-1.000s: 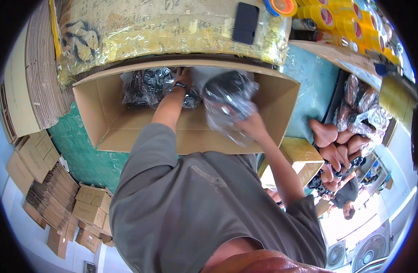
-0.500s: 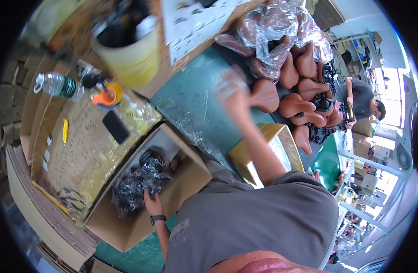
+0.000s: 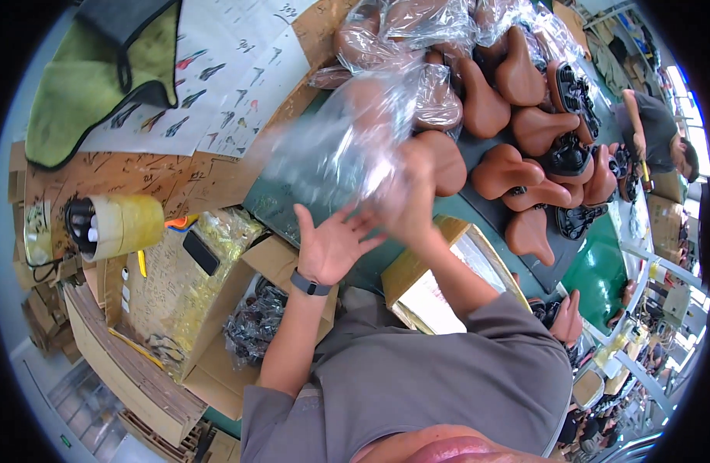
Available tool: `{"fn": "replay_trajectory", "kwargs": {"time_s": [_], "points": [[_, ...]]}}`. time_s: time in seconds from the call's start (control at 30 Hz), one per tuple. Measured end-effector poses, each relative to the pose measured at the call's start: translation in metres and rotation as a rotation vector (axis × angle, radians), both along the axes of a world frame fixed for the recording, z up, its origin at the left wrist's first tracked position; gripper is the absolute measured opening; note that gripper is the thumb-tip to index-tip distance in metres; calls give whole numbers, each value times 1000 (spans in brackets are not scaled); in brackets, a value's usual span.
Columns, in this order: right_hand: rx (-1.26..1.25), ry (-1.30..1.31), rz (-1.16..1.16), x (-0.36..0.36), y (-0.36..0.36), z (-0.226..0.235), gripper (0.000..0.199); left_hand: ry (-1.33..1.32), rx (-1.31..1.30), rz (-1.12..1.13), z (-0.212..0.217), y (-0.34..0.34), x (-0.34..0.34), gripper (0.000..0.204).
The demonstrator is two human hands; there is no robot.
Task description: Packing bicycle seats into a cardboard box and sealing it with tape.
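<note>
My right hand, smeared by motion, grips a clear plastic bag. The bag spreads up and to the left over the green tabletop, and brown shows through its upper part; whether that is inside or behind it I cannot tell. Just left of it my left hand is open, palm up and fingers spread, its fingertips close to the bag's lower edge. Beyond the right hand lie several brown bicycle saddles, some wrapped in clear plastic. One bare saddle sits right behind that hand.
An open carton holding plastic-wrapped dark things stands at my left. Before me is a box with white sheets. Left lie a phone and a yellow tub. A co-worker is at far right.
My left hand has come out of the carton, up beside my right hand, and opened. The clear bag now spreads out from my right hand. The view has shifted.
</note>
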State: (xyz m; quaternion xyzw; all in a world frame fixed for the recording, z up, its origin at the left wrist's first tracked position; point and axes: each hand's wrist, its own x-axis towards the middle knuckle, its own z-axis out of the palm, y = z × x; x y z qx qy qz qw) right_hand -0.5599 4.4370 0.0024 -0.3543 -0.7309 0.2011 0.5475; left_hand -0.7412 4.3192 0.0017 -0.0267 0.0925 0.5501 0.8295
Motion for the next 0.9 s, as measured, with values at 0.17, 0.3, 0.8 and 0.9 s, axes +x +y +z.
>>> {"fn": "replay_trajectory", "kwargs": {"time_s": [0.17,0.3,0.8,0.9], "points": [[-902,-139,702,53,35,31,73,260,-704,470,-31,-59,-1,26],[-271,-944,-273,106,197,-131,151,450,-719,315,4,-187,-24,43],[-259,-751,-272,101,177,-122,87,2508,-284,189,-25,-487,-225,52],[-597,-220,-129,134,112,-71,69,2730,-52,-375,-139,-439,-275,21]]}}
